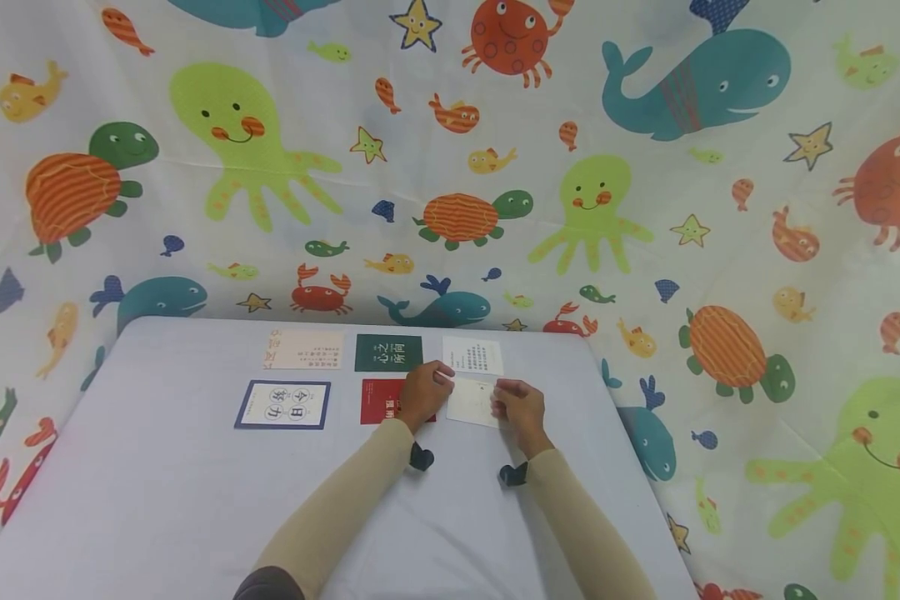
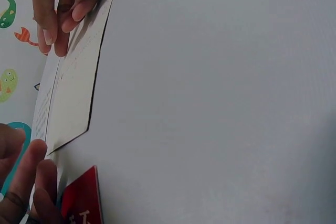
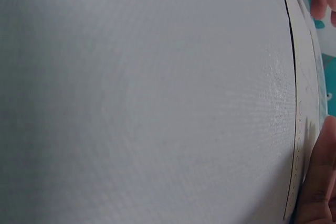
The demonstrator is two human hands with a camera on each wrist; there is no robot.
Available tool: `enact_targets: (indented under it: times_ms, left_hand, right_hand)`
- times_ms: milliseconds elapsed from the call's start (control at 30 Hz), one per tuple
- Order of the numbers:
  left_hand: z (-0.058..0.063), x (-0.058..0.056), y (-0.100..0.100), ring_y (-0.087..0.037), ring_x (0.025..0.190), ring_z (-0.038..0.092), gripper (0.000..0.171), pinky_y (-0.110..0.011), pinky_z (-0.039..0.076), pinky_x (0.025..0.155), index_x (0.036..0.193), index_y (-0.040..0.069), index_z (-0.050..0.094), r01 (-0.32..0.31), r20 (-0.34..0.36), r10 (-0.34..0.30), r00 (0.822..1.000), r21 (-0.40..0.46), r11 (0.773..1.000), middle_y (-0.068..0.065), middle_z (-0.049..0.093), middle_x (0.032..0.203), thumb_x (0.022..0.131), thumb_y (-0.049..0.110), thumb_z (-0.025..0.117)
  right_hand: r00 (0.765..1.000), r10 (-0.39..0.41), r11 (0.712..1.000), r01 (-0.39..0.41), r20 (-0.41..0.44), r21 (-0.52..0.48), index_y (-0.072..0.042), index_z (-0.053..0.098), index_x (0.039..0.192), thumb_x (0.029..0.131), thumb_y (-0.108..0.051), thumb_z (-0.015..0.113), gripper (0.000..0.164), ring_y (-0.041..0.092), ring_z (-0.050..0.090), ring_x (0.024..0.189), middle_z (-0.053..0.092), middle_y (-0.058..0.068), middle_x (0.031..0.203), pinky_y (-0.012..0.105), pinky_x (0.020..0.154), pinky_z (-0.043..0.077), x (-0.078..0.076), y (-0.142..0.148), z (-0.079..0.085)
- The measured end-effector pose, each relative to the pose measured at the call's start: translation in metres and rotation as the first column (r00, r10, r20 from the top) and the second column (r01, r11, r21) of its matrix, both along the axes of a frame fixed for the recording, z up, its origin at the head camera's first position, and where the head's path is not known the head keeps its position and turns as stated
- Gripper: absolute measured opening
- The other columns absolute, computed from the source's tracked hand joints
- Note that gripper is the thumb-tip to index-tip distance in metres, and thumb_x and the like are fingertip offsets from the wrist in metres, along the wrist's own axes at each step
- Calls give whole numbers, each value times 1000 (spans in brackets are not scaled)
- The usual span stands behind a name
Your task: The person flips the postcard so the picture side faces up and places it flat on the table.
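A cream card (image 1: 469, 402) lies flat at the right end of the front row, between the two hands. My right hand (image 1: 521, 412) is at its right edge, with the fingertips resting on the card in the left wrist view. The left hand (image 1: 424, 395) hovers over the red card (image 1: 378, 402) and partly hides it. Its loosely bent fingers (image 2: 26, 171) are close to the cream card's left corner and hold nothing. Just behind the cream card lies a white card (image 1: 474, 354) with dark print.
The back row also has a green card (image 1: 388, 353) and a pale peach card (image 1: 304, 349). A blue-bordered card (image 1: 282, 405) lies front left. They rest on a white-covered table (image 1: 157, 500), backed by a curtain (image 1: 390, 183) printed with sea animals.
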State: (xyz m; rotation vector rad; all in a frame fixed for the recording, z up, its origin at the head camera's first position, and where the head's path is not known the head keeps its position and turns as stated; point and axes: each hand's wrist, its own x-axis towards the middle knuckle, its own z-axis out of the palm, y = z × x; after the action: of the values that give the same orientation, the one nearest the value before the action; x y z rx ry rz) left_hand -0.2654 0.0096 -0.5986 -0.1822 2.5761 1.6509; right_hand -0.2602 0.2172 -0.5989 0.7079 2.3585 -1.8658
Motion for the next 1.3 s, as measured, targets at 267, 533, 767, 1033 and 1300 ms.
enact_targets:
  times_ms: [267,533,767,1033,1300]
  left_hand:
    - [4,0,1,-19,98,71,20,-42,65,84,114,23,74,31,26,-30,999,-14,999,1,76,111,95,25,80]
    - [7,1,4,-20,98,71,22,-41,66,83,115,22,75,45,26,-44,999,-10,999,-1,76,111,94,24,80]
    - [7,2,6,-20,98,70,21,-39,65,82,115,22,74,50,32,-49,998,-6,999,0,76,109,95,24,79]
    - [7,2,7,-19,96,70,19,-37,65,77,114,22,75,56,37,-55,998,-15,998,-1,77,107,95,24,79]
    - [1,0,10,-21,99,70,20,-41,64,86,114,20,75,33,12,-33,999,-31,999,-1,77,109,95,21,79]
  right_hand:
    - [1000,-5,1000,5,-4,8,-13,78,115,95,-10,76,20,16,73,76,78,9,103,24,65,61,-2,2,-2]
    - [1000,9,1000,-9,-27,9,-12,78,114,95,-8,75,20,15,74,77,78,9,106,24,66,61,-2,4,-4]
    - [1000,6,1000,-6,-10,22,-14,78,114,95,-9,75,20,16,73,79,78,10,112,25,68,61,-1,3,-2]
    - [999,22,1000,-22,-27,4,-12,78,114,95,-9,76,20,15,73,79,78,11,112,24,68,61,0,5,-5]
    - [999,30,999,-30,-24,-17,-11,77,118,95,-9,76,23,15,73,79,78,10,111,24,69,61,2,7,-3]
